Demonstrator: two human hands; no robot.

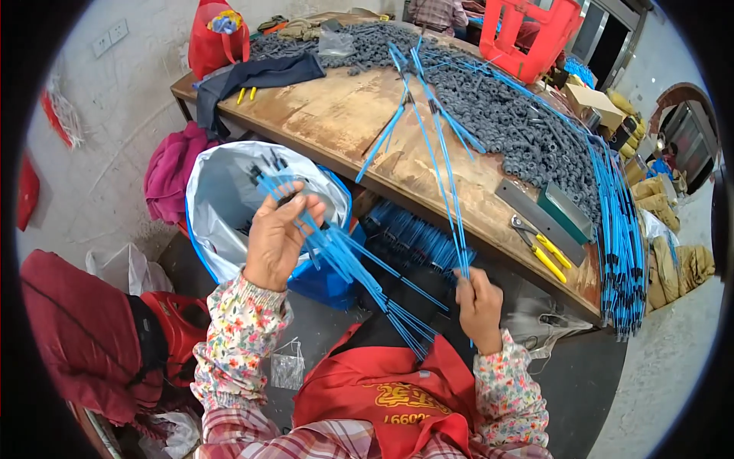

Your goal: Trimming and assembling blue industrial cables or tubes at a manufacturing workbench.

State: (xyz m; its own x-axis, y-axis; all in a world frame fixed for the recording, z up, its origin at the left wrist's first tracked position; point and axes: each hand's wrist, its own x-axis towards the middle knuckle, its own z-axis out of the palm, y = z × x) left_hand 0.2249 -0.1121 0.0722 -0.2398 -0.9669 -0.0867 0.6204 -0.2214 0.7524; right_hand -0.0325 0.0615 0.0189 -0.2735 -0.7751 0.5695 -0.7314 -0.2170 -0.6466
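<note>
My left hand (277, 239) is closed around a bundle of thin blue rods (344, 260) with black fittings, slanting down over my lap. Beneath it stands a blue tub lined with a silvery bag (205, 170). In front of the table's near edge, my right hand (480, 307) pinches the lower ends of a few long blue rods (449, 200). These reach up over the wooden tabletop (329, 115), with black joints and splayed blue ends near their tops. A red apron (382, 382) covers my lap.
Black fittings (527, 126) lie heaped across the table. Yellow-handled pliers (541, 249), a metal strip (539, 220) and a green tray (567, 210) sit near its edge. Many blue rods (621, 252) hang at the right. A red plastic stool (501, 50) and another person (437, 14) are at the back.
</note>
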